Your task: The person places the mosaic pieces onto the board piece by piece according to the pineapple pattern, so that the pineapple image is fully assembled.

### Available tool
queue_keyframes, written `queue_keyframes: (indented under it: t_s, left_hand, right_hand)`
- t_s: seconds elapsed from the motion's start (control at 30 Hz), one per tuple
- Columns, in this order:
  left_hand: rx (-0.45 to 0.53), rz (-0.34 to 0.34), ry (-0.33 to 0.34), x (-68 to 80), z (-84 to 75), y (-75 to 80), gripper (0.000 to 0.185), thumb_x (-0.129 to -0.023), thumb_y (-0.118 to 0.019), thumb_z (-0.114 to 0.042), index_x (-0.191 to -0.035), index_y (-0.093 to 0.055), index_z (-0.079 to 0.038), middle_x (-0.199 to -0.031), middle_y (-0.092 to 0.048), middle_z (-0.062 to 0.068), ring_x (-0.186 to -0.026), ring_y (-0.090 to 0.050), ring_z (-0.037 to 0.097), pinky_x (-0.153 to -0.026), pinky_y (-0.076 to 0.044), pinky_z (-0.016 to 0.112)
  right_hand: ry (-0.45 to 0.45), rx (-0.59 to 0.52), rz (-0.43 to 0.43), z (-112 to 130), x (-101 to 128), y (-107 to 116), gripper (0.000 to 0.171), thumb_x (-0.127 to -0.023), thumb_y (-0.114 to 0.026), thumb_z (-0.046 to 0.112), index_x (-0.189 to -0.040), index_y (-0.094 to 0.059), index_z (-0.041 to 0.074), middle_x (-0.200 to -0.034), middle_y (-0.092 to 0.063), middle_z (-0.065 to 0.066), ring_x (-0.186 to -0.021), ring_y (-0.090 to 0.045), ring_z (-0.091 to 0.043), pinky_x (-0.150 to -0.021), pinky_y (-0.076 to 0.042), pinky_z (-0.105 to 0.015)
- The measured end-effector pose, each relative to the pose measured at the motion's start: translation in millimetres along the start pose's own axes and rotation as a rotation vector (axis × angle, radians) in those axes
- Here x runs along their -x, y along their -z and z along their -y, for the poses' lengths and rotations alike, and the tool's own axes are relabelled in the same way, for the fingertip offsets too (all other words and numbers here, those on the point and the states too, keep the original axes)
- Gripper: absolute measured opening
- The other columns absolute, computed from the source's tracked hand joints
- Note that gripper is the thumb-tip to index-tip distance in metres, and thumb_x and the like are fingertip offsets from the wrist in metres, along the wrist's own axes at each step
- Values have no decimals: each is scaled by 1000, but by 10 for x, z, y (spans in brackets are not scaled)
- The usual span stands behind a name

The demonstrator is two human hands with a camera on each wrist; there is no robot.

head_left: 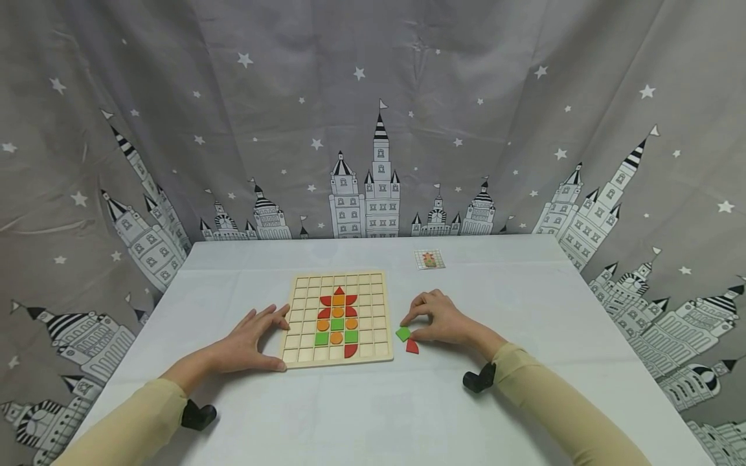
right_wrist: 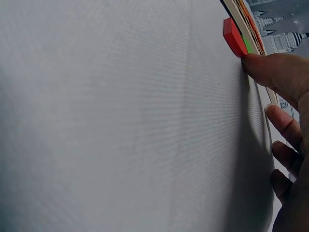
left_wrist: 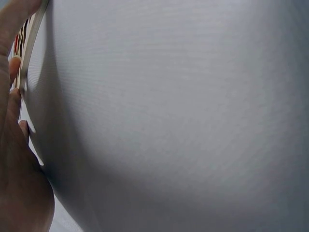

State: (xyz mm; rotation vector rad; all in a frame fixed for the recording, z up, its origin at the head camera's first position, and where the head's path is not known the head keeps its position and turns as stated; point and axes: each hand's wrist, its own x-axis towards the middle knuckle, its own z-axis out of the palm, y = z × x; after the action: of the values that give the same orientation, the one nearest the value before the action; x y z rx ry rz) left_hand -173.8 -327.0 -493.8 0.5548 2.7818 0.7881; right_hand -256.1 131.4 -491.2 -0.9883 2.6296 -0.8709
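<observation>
The left hand [head_left: 250, 342] lies with spread fingers against the left edge of the wooden board [head_left: 337, 318]. Just right of the board, the right hand [head_left: 441, 318] pinches a green square [head_left: 403, 334] between curled fingers, with a red piece [head_left: 412, 347] touching the square.

Grey star-and-castle printed curtain [head_left: 373, 129] hung as backdrop, white cloth-covered table [head_left: 524, 310] in front, even light

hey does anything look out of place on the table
Two pieces lie loose on the cloth off the wooden grid board: a green square under the right hand's fingertips, turned askew, and a red piece beside it.
</observation>
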Motion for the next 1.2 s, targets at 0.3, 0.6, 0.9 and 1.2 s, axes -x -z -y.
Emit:
queue_keyframes:
  t_s: [0.3,0.6,0.9,1.2]
  left_hand:
    - [-4,2,8,-2,-7,-5,75,-69,-85,-66,-123,-52,-24,-168,-27,8,-155,-11,40,-124,1,60]
    - [-7,-5,-14,0,-18,8,74,-70,-85,-64,-123,-53,-23,-167,-28,11,-154,-13,42,-124,-1,62]
    - [-10,-2,17,2,-34,-5,75,-70,-86,-64,-123,-52,-23,-168,-27,10,-154,-12,41,-124,1,61]
    - [-18,3,25,-10,-15,-7,77,-69,-84,-67,-124,-52,-24,-168,-26,9,-155,-11,40,-124,1,61]
  right_hand:
    - [26,11,-15,-48,11,-18,23,-81,-86,31,-102,-79,37,-115,-57,10,-108,-42,-16,-95,-38,-41]
    - [42,4,-21,-77,19,-27,19,-82,-86,29,-99,-79,35,-114,-58,12,-111,-42,-16,-98,-38,-42]
    - [91,40,-66,-50,37,-50,15,-83,-86,27,-96,-78,31,-113,-58,12,-114,-42,-16,-101,-40,-44]
    - [73,16,-139,-31,21,-70,15,-82,-85,26,-95,-77,27,-115,-59,10,-116,-43,-17,-103,-42,-44]
